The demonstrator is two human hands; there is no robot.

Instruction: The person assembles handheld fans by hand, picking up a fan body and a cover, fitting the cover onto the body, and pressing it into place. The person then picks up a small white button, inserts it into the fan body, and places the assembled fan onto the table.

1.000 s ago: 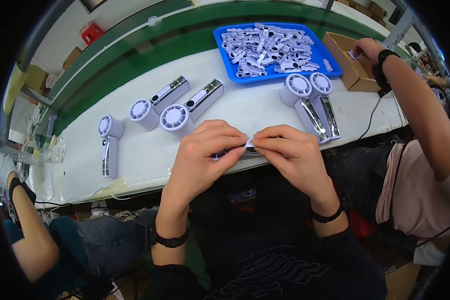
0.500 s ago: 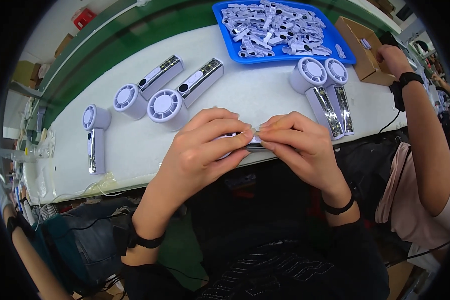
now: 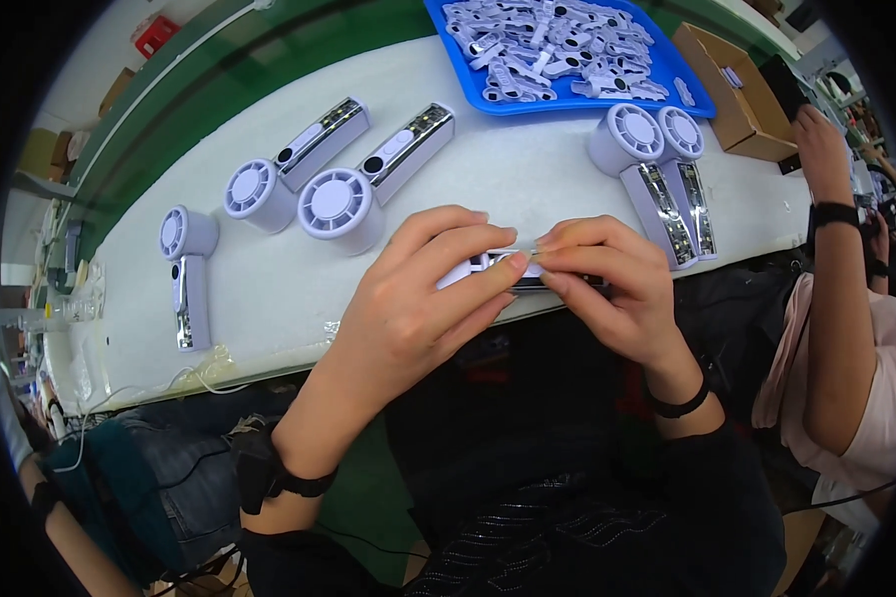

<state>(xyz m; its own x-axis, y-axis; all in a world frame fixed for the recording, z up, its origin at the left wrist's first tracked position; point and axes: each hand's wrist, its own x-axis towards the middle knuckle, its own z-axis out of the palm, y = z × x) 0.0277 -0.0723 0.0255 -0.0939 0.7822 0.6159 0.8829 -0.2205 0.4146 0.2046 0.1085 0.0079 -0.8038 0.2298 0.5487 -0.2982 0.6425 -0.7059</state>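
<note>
At the near side of the table (image 3: 259, 318), I hold the fan (image 3: 532, 284), left hand (image 3: 418, 289) and right hand (image 3: 615, 284) pinched closed.

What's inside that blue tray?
The blue tray holds a heap of pale purple pieces, some with dark spots, and one piece lying apart at the right. Whatever lies under the heap is covered.

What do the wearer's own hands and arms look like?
Left hand and right hand are bare, no gloves. Each wrist carries a narrow black band: left band, right band. A dark, boxy piece sits at the left one's outer side. Black sleeves stop short of both bands.
</note>
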